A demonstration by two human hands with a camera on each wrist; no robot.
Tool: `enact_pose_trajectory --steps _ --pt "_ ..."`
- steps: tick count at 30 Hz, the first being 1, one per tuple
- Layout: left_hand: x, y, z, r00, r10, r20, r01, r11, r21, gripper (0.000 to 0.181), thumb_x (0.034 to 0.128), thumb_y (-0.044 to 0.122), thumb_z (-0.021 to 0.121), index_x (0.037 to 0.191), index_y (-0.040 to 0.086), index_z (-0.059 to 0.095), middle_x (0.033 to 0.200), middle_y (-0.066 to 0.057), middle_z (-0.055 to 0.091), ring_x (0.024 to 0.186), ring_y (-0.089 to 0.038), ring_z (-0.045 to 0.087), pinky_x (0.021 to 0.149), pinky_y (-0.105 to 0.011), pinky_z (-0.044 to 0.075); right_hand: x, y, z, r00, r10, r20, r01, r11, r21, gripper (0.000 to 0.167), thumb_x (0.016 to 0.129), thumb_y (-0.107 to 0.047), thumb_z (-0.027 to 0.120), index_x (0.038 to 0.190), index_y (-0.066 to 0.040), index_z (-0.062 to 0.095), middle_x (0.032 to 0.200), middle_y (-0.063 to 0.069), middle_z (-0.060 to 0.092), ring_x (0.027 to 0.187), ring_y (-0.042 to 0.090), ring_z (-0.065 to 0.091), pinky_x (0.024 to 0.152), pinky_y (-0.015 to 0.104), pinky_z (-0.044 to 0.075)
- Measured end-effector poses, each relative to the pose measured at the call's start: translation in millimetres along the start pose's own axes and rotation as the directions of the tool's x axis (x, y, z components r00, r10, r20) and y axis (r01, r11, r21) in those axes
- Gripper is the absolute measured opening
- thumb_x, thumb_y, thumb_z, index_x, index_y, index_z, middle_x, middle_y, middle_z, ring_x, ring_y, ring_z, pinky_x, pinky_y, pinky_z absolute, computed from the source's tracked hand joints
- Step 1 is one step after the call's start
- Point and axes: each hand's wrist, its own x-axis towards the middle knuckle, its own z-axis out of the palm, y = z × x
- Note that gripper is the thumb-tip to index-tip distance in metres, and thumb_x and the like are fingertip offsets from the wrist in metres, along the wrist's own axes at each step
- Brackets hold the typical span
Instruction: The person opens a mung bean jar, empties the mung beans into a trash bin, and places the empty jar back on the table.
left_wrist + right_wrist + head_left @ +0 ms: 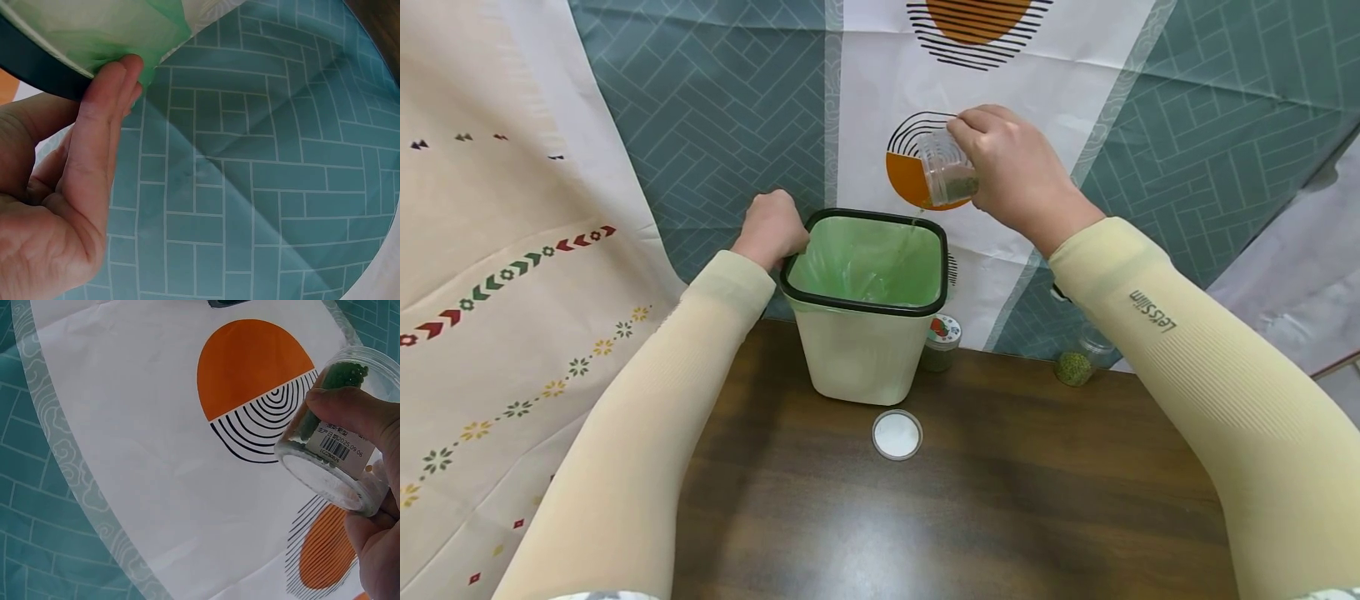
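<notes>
A bin (861,354) with a black rim and a green liner stands near the back of the table. My left hand (772,227) pinches its left rim; in the left wrist view the thumb and fingers (94,119) hold rim and liner. Above the bin's right side, my right hand (1018,171) grips a clear jar (946,167), tilted mouth down. A thin trickle falls from the jar into the bin. In the right wrist view, green contents and a barcode label show in the jar (331,425), with the thumb across its side.
A white-centred round lid (897,435) lies on the brown table (1000,500) before the bin. A jar with a printed lid (945,330) stands behind the bin's right side. Further right, a jar of green grains (1075,367) lies tilted near the patterned cloth (715,108).
</notes>
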Motion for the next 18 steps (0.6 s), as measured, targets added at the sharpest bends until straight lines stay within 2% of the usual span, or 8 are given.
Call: enact_pose_trajectory --steps 18 --pt "-1.1 1.3 -0.8 1.000 -0.019 0.014 0.019 1.000 -0.007 0.015 0.0773 0.004 0.051 0.062 0.007 0.053 0.068 -0.018 0.056 0.038 -0.021 0.054 0.038 -0.029 0.047 -4.9 6.2 3.9 1.000 -0.019 -0.001 0.019 0.999 -0.032 0.067 0.063 0.013 0.069 0.128 0.003 0.051 0.126 0.020 0.055 0.123 0.034 0.047 0.101 0.045 0.043"
